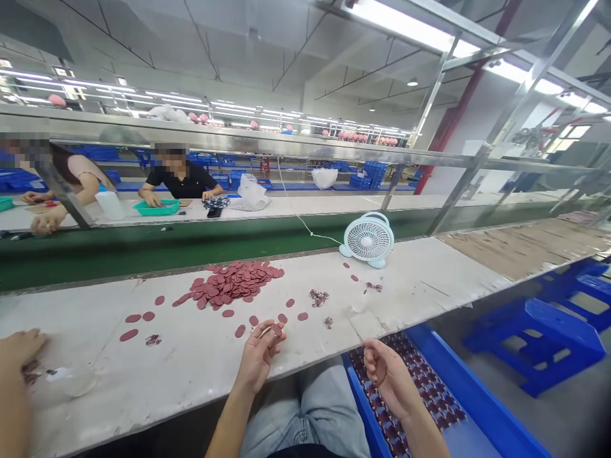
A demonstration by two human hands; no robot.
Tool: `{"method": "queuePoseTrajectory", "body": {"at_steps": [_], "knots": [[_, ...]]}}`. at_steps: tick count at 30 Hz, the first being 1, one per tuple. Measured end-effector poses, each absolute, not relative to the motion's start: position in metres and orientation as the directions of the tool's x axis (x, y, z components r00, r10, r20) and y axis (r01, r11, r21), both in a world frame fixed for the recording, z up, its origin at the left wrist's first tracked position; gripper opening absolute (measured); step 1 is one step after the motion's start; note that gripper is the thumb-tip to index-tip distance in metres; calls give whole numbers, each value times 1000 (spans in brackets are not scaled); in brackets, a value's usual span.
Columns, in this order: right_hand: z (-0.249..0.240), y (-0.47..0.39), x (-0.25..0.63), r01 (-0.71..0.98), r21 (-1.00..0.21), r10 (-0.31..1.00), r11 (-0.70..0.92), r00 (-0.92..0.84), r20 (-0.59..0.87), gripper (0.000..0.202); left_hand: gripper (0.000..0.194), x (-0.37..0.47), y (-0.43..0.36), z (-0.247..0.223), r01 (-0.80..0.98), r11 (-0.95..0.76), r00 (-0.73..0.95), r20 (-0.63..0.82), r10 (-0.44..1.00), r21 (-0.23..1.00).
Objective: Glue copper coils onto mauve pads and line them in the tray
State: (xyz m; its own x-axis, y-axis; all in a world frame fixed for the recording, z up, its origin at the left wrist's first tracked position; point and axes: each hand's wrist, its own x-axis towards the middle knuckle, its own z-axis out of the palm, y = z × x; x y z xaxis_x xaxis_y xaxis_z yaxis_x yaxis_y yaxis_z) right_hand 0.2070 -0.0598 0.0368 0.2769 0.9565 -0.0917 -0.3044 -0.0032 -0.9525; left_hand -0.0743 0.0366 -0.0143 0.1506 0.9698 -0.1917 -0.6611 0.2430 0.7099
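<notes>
My left hand (pixel 258 356) is above the table's front edge, its fingers pinching a dark red oval disc (pixel 277 329). Several similar loose discs lie just beyond it, and a large heap of red discs (pixel 233 283) is farther back to the left. My right hand (pixel 389 375) is over the near side of a blue crate (pixel 429 350), with fingers curled and thumb against the forefinger. Whatever it may pinch is too small to make out. Inside the crate, dark red pieces (pixel 420 375) sit in rows. Small clusters of metallic-looking parts (pixel 319 297) rest on the tabletop.
A light-blue fan (pixel 367 238) stands at the table's back edge, its cord running up. At the far left is another person's hand (pixel 21 350). Two people sit across a green strip (pixel 238 232), one beside a green tray (pixel 157 208). Blue stools (pixel 539 337) stand at right.
</notes>
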Motion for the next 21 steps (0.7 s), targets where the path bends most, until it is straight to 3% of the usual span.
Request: {"method": "queuePoseTrajectory", "body": {"at_steps": [6,9,13,15,18,21], "knots": [[25,-60,209,-620,-774,947,-127,156,-280,8,42,-76,35,-12,-661,308,128,-302,945,684],[18,-62,213,-765,-623,950,-163,49,-308,11,41,-77,33,-11,-668,332,118,-345,931,666],[9,-37,224,-947,-254,955,-198,-128,-267,24,34,-83,28,-12,-689,359,128,-382,915,629],[2,-12,233,-976,-28,951,-217,-204,-232,47,29,-85,25,-12,-699,375,141,-396,907,609],[-17,31,249,-936,264,943,-231,-283,-176,77,22,-86,23,-13,-696,403,160,-419,894,594],[-36,63,258,-856,463,931,-229,-332,-153,75,18,-80,23,-13,-667,463,209,-451,868,583]]}}
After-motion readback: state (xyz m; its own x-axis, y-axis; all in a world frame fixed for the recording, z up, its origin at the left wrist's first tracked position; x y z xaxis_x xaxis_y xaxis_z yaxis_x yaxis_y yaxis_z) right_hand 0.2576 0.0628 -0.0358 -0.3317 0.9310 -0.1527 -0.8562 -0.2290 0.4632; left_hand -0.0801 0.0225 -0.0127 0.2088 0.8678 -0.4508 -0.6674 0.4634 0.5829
